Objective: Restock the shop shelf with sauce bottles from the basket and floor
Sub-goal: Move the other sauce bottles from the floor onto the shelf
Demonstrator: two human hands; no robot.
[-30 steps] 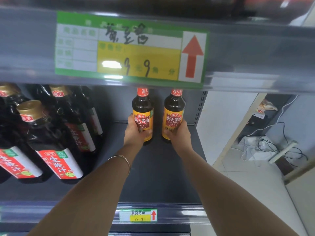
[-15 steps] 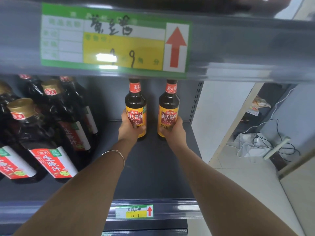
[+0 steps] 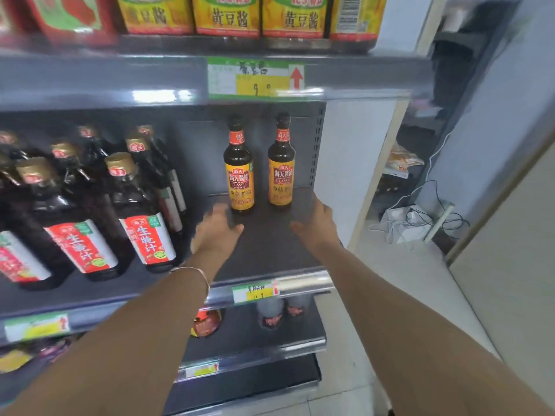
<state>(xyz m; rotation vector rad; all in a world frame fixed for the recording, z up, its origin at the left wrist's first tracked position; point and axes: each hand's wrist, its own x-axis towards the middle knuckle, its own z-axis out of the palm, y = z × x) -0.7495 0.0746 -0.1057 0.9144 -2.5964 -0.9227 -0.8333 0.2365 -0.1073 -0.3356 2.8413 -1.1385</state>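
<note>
My left hand and right hand hover over the dark shelf, both blurred, fingers loosely spread, gripping nothing. Just beyond the fingertips stand two sauce bottles, one ahead of my left hand, the other ahead of my right. Both stand upright, caps up, yellow labels facing me, side by side with a gap between, near the shelf's back wall. Large dark bottles crowd the shelf's left side.

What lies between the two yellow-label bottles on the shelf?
Nothing: in the head view, only bare dark shelf and back panel show between the left bottle and the right bottle.
</note>
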